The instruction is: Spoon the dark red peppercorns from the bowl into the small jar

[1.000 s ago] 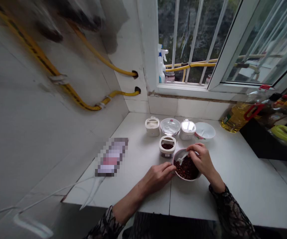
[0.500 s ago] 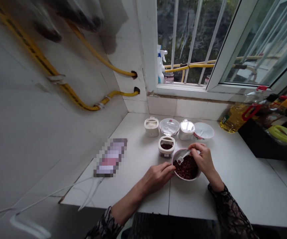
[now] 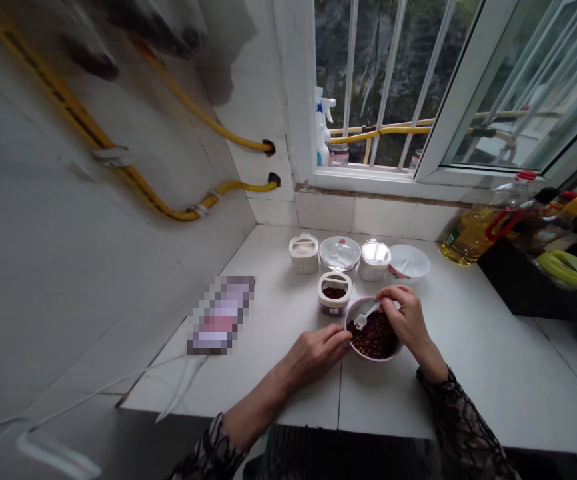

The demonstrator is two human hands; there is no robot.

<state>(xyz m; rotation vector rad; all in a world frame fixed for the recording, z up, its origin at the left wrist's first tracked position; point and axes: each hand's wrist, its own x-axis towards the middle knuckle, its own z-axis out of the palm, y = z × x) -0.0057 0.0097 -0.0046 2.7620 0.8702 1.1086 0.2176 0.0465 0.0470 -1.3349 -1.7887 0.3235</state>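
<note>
White tiled surface [image 3: 288,300], bowl [image 3: 354,311] of dark red bits [image 3: 376,340] on it. Left hand [image 3: 318,357] grips the bowl's left rim, right hand [image 3: 406,317] pinches a white spoon [image 3: 361,321] inside it. Hard to tell how loaded, but a hasty flick could spill bits beside the bowl.

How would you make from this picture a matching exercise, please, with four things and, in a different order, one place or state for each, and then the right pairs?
Things:
1. Left hand
2. White spoon
3. Clear bottle
4. Yellow pipes

Places or states:
A. Run into holes in the wall
B. Touches the left side of the bowl
C. Contains yellow liquid
D. Held in the right hand, its wide end inside the bowl

Right pairs: 1-B, 2-D, 3-C, 4-A
</note>
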